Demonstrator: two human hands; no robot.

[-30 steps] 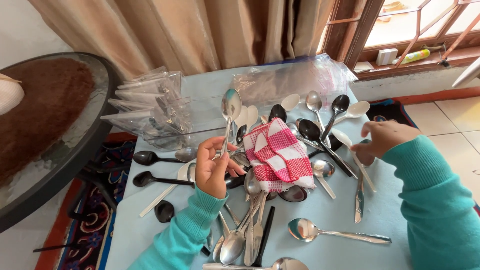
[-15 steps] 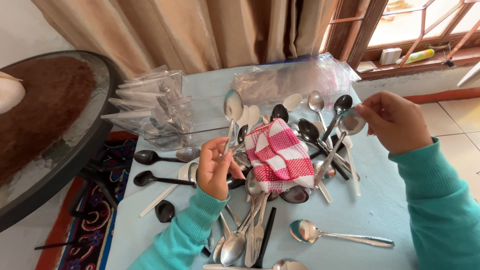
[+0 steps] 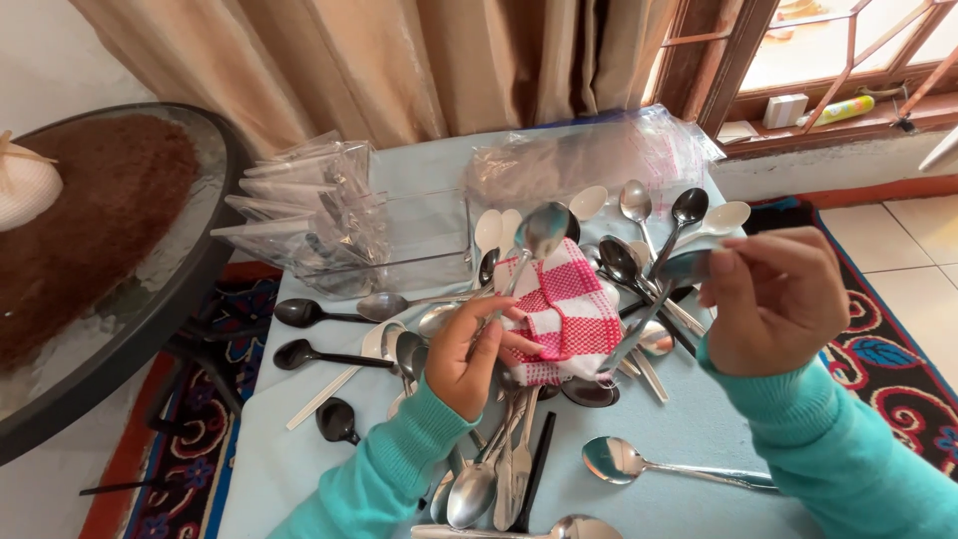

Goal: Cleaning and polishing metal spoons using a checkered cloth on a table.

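Left hand (image 3: 469,351) raised over the middle of the table (image 3: 699,419), fingers curled shut around the handle of a metal spoon (image 3: 539,232) whose bowl stands up above the hand, tilted toward the far edge; the same fingers also pinch the near-left corner of a red-and-white checked cloth (image 3: 567,314). Cloth hangs bunched between the two hands, its lower fold touching the cutlery beneath. Right hand (image 3: 773,299) is lifted over the right side of the table, fingers drawn together and closed on the bowl end of a second metal spoon (image 3: 644,327); its handle slants down and left until the tip meets the cloth's right edge. The bowl is mostly covered by the fingertips, so its shape is hard to make out. Under the hands lies a loose heap of metal spoons (image 3: 499,469) and black plastic spoons (image 3: 309,313), spread from the middle to the near edge; several handles are hidden by the cloth and by the teal sleeves. One metal spoon (image 3: 624,461) lies alone near the right near edge, and another is cut off by the bottom of the view. Clear plastic bags (image 3: 309,200) stand stacked at the far left corner, and a large crumpled clear bag (image 3: 599,160) lies along the far edge. Dark round glass table (image 3: 190,289) stands just left of the blue one.
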